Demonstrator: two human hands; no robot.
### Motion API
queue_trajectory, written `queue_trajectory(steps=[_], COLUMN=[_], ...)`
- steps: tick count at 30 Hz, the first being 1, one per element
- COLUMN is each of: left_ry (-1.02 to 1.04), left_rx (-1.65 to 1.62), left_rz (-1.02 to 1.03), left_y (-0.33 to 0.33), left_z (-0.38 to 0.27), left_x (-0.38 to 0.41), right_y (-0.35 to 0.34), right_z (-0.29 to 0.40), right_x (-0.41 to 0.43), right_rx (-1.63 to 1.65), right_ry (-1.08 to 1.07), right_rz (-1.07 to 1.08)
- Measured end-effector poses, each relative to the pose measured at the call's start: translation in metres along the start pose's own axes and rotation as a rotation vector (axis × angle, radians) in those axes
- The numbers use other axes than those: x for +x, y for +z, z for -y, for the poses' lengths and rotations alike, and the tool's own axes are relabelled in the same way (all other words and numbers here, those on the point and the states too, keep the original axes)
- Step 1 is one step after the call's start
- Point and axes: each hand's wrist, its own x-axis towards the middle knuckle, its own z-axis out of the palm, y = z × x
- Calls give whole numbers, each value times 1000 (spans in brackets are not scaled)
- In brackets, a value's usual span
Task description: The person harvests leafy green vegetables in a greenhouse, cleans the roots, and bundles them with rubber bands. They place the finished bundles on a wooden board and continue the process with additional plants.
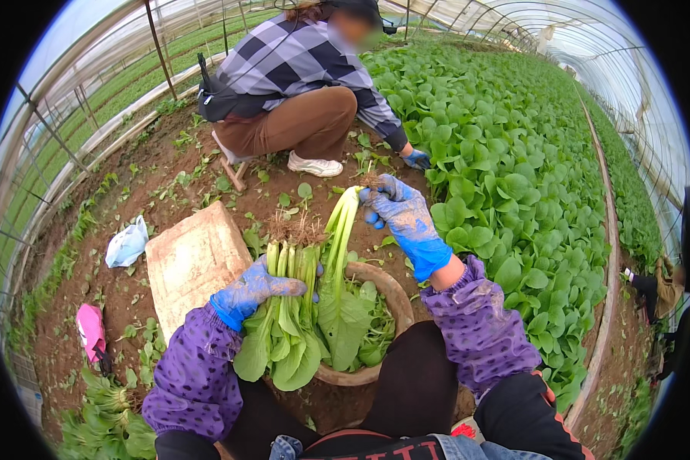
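Note:
My left hand (264, 290), in a soiled blue glove, is closed around a bunch of leafy greens (290, 322), roots up and leaves hanging down. To its right my right hand (399, 215), also in a muddy blue glove, grips a single leafy green plant (338, 253) by its root end, its leaves hanging beside the bunch. Beneath both stands a round brown basin (401, 299) with loose green leaves in it, between my knees. The bunch hides part of the basin's left side.
A pale slab-like block (195, 259) lies on the soil at left, near a light blue bag (127, 242) and a pink item (91, 330). More greens (112, 414) are heaped lower left. A crouching co-worker (299, 75) reaches into the dense crop bed (494, 161) ahead. Other people are at far right.

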Motion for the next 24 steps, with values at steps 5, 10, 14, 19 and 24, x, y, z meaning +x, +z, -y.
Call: queue_trajectory(steps=[5, 10, 14, 19, 24], left_ry=[19, 4, -20, 189, 246], left_rx=[-168, -183, -235, -257, -287], left_rz=[46, 226, 238, -42, -231], left_y=[-10, -23, -18, -6, -6], left_z=[10, 26, 25, -4, -13], left_x=[-5, 5, 0, -5, -4], right_y=[-37, 2, 31, 17, 22], right_z=[-12, 0, 19, 27, 8], right_x=[8, 3, -10, -12, 14], right_rx=[-46, -124, 225, 579, -143], right_ry=[-229, -270, -133, -85, -32], right_rz=[312, 508, 704, 386, 39])
